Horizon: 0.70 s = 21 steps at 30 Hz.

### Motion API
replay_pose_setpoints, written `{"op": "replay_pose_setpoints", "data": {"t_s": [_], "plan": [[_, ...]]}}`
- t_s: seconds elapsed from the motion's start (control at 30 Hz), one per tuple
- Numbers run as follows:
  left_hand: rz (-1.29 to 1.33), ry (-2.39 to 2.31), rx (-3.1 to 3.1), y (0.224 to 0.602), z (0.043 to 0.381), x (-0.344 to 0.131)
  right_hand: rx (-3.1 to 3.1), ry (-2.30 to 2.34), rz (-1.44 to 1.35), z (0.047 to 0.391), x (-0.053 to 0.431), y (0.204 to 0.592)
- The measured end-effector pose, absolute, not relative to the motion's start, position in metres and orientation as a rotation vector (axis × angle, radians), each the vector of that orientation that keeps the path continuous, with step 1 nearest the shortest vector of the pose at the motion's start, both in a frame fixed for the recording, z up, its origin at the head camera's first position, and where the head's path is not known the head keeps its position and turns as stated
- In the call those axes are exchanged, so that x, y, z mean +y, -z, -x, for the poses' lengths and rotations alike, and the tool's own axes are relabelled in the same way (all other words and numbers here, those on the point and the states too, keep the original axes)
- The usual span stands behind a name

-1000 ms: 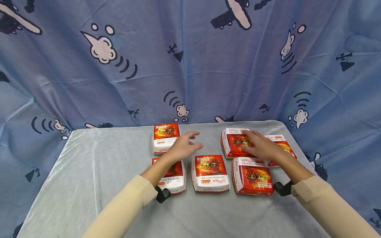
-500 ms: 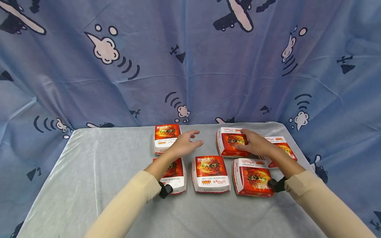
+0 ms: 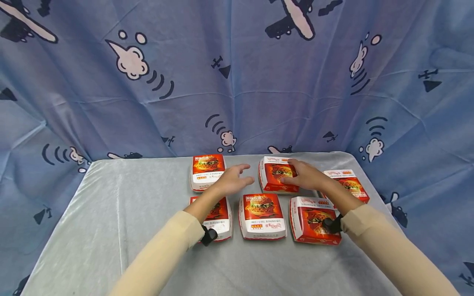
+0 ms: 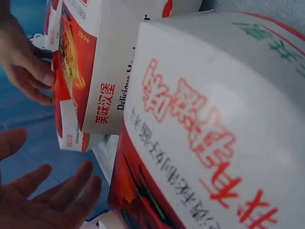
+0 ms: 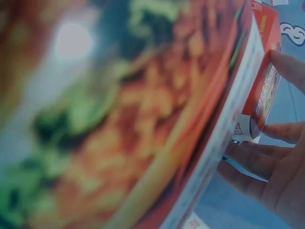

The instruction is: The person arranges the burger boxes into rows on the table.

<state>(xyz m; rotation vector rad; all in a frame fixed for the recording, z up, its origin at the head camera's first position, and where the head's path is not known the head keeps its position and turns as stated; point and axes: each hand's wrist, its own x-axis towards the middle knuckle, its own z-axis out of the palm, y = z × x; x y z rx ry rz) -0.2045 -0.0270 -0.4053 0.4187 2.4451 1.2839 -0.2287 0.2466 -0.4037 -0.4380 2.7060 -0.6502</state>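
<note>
Along the back of the table (image 3: 89, 222), the right hand (image 3: 309, 176) spreads its thumb and fingers over the right end of a red-and-white burger box (image 3: 277, 174), just behind the front middle box (image 3: 263, 216). Part of those fingers is hidden, so I cannot tell whether they pinch the box or merely press it. The left hand (image 3: 231, 181) holds nothing; its thumb and fingers stand wide apart beside the back left box (image 3: 206, 170), the gap facing the box under the right hand.

Handling this well calls for light, even contact, thumb and fingers sharing the load so the card neither dents nor twists. Keep the box level and square, its near edge clear of the front middle box. Watch the black wrist mount (image 3: 332, 225), which sits low over the front right box (image 3: 314, 220) and could nudge it. The left hand is well placed to steady the opposite side, with fingers kept soft
</note>
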Motion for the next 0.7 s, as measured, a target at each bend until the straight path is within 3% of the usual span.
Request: {"op": "replay_pose_setpoints", "data": {"t_s": [0.7], "plan": [[-0.500, -1.129, 2.439, 0.410, 0.209, -0.017, 2.722, 0.594, 0.470, 0.242, 0.206, 0.403]]}}
